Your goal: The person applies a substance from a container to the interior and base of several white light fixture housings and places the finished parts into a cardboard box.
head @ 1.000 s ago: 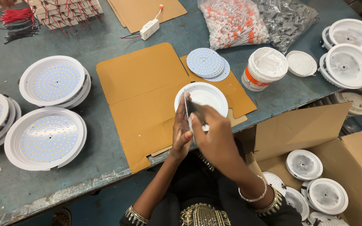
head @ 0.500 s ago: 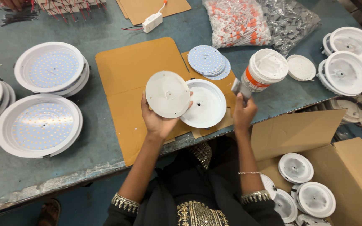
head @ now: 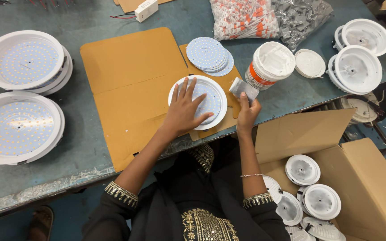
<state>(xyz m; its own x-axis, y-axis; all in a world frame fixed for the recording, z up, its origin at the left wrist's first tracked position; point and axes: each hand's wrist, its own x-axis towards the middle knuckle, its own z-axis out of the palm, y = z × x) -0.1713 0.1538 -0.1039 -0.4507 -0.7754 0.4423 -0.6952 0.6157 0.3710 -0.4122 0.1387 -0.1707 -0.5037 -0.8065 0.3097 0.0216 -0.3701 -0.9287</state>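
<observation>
My left hand point(head: 185, 108) lies flat, fingers spread, on a round LED board set inside a white lamp housing point(head: 220, 101) on a brown cardboard sheet point(head: 130, 80). My right hand point(head: 248, 111) grips a small grey flat scraper-like piece point(head: 243, 89) just right of the housing. Behind the housing sits a stack of round LED boards point(head: 207, 53). A white tub with an orange band point(head: 270, 65) stands open next to my right hand, its lid point(head: 309, 63) lying beside it.
Large round LED panels point(head: 22, 60) point(head: 16, 127) sit stacked at the left. White housings point(head: 358, 69) point(head: 366, 35) stand at the right edge. Bags of small parts point(head: 244, 18) lie at the back. A cardboard box point(head: 371, 187) with more housings stands lower right.
My left hand, which held the LED board up half a second ago, has laid it into the housing and presses on it. My right hand has come back from the tub with the grey piece.
</observation>
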